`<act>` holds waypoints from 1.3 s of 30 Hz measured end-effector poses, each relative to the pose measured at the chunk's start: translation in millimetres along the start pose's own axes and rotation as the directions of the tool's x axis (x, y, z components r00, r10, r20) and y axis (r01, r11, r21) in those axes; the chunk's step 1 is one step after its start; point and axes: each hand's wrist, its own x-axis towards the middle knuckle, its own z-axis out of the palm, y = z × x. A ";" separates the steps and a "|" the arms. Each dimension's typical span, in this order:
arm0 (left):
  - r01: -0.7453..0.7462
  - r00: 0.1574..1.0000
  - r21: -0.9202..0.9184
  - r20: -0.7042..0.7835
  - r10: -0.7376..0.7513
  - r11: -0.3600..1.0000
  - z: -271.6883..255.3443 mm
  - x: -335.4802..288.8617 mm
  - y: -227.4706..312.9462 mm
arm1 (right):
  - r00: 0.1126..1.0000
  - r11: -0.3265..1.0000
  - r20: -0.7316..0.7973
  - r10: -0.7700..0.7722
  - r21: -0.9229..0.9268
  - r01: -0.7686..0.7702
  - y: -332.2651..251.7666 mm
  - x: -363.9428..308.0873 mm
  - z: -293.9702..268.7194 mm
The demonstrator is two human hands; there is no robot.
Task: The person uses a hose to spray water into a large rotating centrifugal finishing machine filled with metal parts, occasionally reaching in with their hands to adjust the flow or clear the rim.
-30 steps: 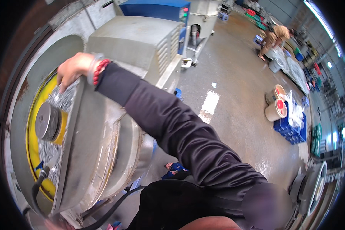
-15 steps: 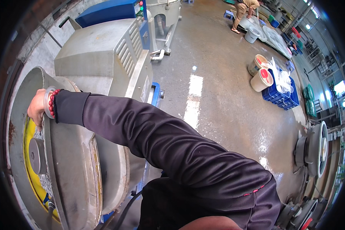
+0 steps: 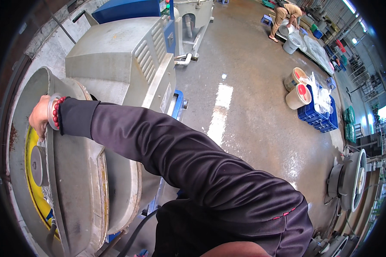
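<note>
While the right hand (image 3: pixel 39 115) reaches into the round grey tub (image 3: pixel 19 162), its fingers bend downward, and whether they hold something, I cannot tell. Inside the tub, near these fingers, is the round metal cap (image 3: pixel 38 166), with silvery material (image 3: pixel 49 195) and a yellow ring (image 3: pixel 38 200) beside it. For the left hand, outside the view, I cannot tell its state.

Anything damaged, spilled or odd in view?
Yes: a brown, rusty-looking patch marks the inside wall of the gray tub, below and left of the right hand, unlike the plainer gray around it. The floor looks wet.
</note>
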 end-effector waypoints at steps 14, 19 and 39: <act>0.017 1.000 0.133 0.004 -0.017 0.991 -13.3 6.4 1.9 | 0.995 0.998 0.088 0.044 0.045 -0.049 -1.9 -3.3 -4.5; -0.027 0.999 0.179 0.031 0.021 0.984 -12.9 6.4 4.1 | 0.995 0.998 0.087 0.052 0.035 -0.055 -3.6 -1.6 -5.4; 0.033 0.999 0.092 0.005 -0.033 0.995 -20.8 19.8 -18.4 | 0.993 0.995 0.079 0.087 0.042 -0.090 -2.4 -4.5 -5.6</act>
